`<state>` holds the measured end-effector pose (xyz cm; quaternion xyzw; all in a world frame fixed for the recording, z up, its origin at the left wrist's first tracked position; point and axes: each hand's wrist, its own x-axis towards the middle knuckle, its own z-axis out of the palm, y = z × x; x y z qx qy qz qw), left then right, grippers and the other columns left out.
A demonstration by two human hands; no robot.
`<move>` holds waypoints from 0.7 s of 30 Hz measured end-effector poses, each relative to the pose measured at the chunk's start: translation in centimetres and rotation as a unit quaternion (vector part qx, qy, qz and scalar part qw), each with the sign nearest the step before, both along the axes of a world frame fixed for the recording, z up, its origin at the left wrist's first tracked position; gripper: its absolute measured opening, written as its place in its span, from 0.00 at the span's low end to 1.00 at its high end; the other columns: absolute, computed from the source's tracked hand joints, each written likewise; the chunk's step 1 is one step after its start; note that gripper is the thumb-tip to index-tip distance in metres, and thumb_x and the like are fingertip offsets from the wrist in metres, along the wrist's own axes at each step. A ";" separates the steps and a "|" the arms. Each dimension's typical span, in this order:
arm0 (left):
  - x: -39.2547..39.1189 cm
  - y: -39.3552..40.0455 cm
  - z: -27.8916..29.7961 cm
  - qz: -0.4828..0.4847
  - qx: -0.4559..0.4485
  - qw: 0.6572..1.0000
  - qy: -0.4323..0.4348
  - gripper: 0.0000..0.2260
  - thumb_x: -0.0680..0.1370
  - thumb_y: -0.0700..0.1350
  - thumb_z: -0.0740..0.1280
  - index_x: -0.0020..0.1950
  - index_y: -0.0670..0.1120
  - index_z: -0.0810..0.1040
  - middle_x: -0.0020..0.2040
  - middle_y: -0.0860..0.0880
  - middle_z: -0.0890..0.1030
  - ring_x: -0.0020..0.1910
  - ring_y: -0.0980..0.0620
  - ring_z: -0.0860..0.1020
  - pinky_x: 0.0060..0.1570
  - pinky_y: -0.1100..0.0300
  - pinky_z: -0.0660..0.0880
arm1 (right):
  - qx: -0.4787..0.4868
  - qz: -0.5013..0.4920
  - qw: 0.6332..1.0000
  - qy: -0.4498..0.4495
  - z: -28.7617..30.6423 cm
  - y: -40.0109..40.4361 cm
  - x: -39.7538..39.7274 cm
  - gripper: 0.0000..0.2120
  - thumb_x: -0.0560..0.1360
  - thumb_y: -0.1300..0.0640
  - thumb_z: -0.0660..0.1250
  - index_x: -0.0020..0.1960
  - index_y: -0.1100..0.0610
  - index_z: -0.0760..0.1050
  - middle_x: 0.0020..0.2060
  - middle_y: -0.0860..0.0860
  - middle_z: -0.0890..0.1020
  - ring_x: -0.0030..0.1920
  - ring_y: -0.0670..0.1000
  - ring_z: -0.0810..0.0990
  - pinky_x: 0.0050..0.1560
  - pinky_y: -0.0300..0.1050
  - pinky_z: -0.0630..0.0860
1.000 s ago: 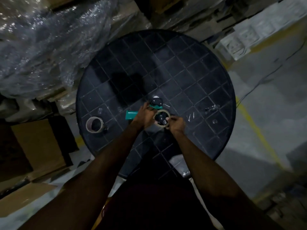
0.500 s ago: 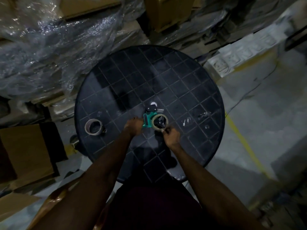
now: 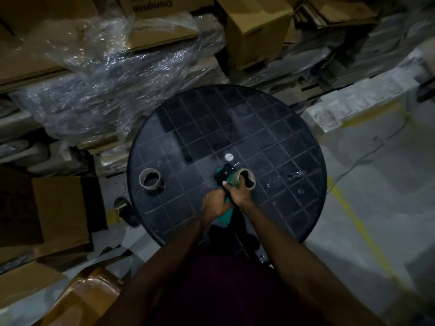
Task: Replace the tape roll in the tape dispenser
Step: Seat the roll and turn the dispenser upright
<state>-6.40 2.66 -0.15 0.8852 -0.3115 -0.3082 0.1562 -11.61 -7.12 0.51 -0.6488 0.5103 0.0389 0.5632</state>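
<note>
Teal plastic tape dispenser (image 3: 225, 176) with a black front part sits in both hands near the middle of the round black tabletop (image 3: 270, 128), a little toward its near edge. Dim light blurs its outline, and the handle is mostly hidden under the hands. The left hand (image 3: 215, 204) is wrapped tight around the handle. The right hand (image 3: 239, 192) is closed beside it, fingers curled against the pale tape roll (image 3: 247, 181) mounted on the dispenser. Whether they pinch the roll or only press on it is hard to tell. A second, brownish tape roll (image 3: 150, 179) lies flat near the tabletop's left edge, well apart. The tabletop is glossy with a moulded grid of squares. Crinkled clear plastic wrap (image 3: 113, 74) and cardboard boxes (image 3: 256, 27) lie beyond its far edge.
</note>
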 end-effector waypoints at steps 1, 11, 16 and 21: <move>-0.6 0.0 0.0 0.001 -0.019 1.000 0.009 0.19 0.71 0.56 0.72 0.50 0.40 0.79 0.50 0.38 0.83 0.50 0.36 0.81 0.47 0.48 0.77 | -0.002 -0.015 1.000 0.002 -0.2 -0.2 -0.2 0.40 0.72 0.50 0.72 0.77 0.51 0.56 0.63 0.58 0.78 0.61 0.58 0.78 0.61 0.46 0.73; 1.2 0.4 1.8 0.189 -0.196 0.949 0.157 0.07 0.71 0.35 0.67 0.38 0.40 0.85 0.34 0.42 0.84 0.30 0.61 0.79 0.35 0.61 0.76 | -0.088 0.048 0.995 -0.018 1.8 -0.8 -2.5 0.39 0.66 0.55 0.77 0.73 0.50 0.63 0.59 0.55 0.79 0.59 0.55 0.78 0.57 0.41 0.72; 3.4 0.5 3.0 0.170 -0.217 0.961 -0.036 0.11 0.75 0.45 0.64 0.57 0.45 0.76 0.55 0.42 0.77 0.56 0.47 0.74 0.56 0.53 0.72 | -0.143 0.135 0.980 -0.019 2.0 -0.2 -3.9 0.40 0.70 0.60 0.75 0.76 0.53 0.60 0.61 0.55 0.76 0.61 0.54 0.77 0.63 0.46 0.74; 5.1 -0.6 4.1 -0.023 -0.069 0.995 -0.075 0.28 0.72 0.55 0.63 0.71 0.48 0.71 0.74 0.40 0.60 0.74 0.37 0.56 0.71 0.39 0.58 | -0.218 0.249 0.943 0.030 2.8 0.0 -3.9 0.37 0.74 0.57 0.69 0.78 0.46 0.56 0.61 0.64 0.76 0.57 0.65 0.78 0.57 0.58 0.76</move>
